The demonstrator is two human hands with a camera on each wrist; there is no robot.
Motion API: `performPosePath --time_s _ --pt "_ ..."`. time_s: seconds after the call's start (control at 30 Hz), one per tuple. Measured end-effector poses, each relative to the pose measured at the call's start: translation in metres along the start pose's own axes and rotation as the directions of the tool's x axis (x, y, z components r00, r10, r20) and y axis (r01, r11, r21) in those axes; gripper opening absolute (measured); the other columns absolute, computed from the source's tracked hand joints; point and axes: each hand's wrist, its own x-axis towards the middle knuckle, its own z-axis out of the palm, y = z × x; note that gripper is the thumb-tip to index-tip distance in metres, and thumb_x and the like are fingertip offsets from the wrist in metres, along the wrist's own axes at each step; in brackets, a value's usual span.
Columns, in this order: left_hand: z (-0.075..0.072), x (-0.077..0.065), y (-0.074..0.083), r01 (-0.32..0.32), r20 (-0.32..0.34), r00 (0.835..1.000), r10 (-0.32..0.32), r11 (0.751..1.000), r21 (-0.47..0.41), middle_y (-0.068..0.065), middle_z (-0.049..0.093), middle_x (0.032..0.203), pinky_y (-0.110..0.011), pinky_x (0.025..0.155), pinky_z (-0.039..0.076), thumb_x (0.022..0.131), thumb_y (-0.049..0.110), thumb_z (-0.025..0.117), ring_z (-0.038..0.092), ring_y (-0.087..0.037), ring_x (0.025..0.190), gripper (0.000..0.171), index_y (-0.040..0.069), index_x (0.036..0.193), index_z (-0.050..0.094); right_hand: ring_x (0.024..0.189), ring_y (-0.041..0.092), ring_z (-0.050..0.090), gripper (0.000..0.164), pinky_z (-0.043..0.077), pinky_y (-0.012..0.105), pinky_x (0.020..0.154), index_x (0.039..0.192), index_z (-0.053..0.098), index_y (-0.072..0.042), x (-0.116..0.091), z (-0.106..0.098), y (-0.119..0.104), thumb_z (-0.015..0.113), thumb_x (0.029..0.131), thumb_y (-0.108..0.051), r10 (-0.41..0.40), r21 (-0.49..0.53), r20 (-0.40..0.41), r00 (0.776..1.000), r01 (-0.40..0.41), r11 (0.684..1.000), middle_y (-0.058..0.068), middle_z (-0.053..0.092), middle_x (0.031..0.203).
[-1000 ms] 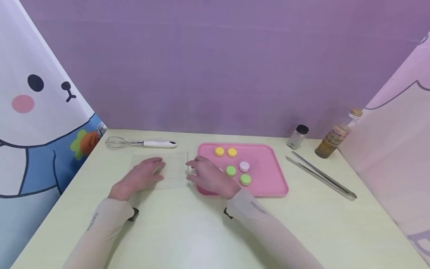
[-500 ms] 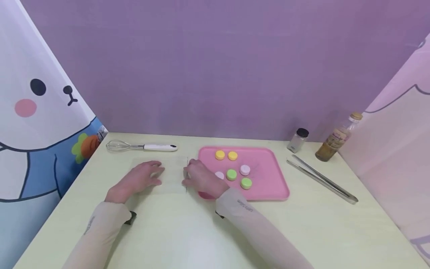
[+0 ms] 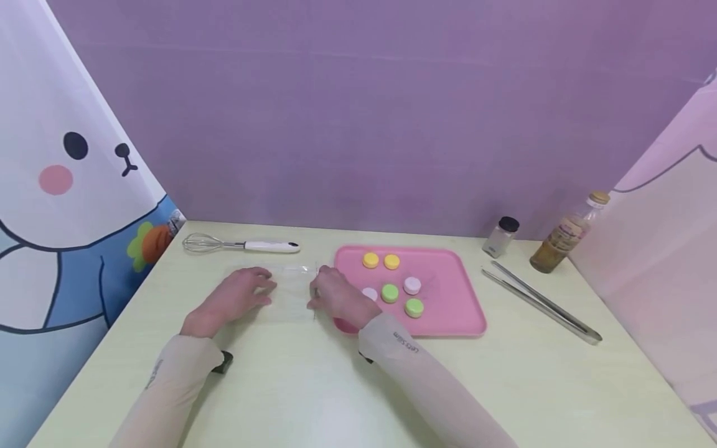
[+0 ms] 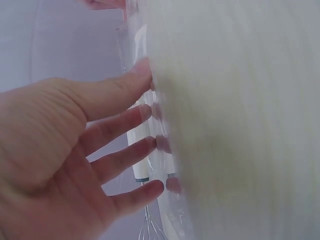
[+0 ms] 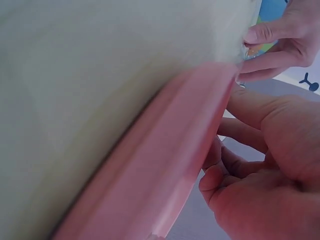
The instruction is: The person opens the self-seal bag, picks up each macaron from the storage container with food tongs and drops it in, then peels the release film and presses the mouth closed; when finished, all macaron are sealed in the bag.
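Note:
A clear plastic bag (image 3: 290, 292) lies flat on the table in the head view, hard to make out except for its glare and right edge. My left hand (image 3: 238, 295) rests on its left part; in the left wrist view the fingers (image 4: 127, 152) are spread, with tips touching the film. At the bag's right edge, my right hand (image 3: 340, 297) pinches the film between thumb and forefinger, its other fingers curled. That wrist lies over the left rim of the pink tray (image 3: 448, 317), which holds several small round yellow, green and pale pink macarons (image 3: 414, 307).
Behind the bag lies a whisk (image 3: 271, 247) with a white handle. Metal tongs (image 3: 543, 305) lie right of the tray. A small black-capped jar (image 3: 500, 239) and a corked bottle (image 3: 566, 236) of brown liquid stand at the back right, before a purple backdrop (image 3: 336, 124).
My right hand has shifted left off the tray's edge onto the bag's edge, and its fingers have drawn together. Glare now shows on the bag's film. My left hand has barely moved.

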Motion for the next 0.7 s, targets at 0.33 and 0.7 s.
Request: performPosePath --time_s 0.33,0.7 --pt "0.001 -0.002 -0.005 -0.034 -0.155 0.988 0.028 0.999 -0.038 -0.014 0.074 0.104 -0.053 0.095 0.051 0.088 0.002 0.075 0.068 -0.037 0.103 0.01 0.002 0.098 0.079 0.084 0.011 0.051 0.01 0.046 0.018 0.071 0.093 0.079 -0.012 -0.002 0.001 0.0 0.081 0.089 -0.021 -0.008 0.037 -0.015 1.0 0.008 0.999 -0.003 0.057 0.09" --pt "-0.001 -0.002 -0.014 0.038 -0.233 0.97 -0.076 0.986 -0.162 -0.011 0.076 0.098 -0.053 0.089 0.052 0.089 0.001 0.074 0.069 -0.036 0.098 0.01 0.004 0.096 0.079 0.085 0.011 0.05 0.012 0.046 0.019 0.074 0.095 0.08 -0.011 -0.004 0.003 0.001 0.082 0.088 -0.022 -0.008 0.044 -0.027 1.0 0.009 0.999 -0.004 0.057 0.091"
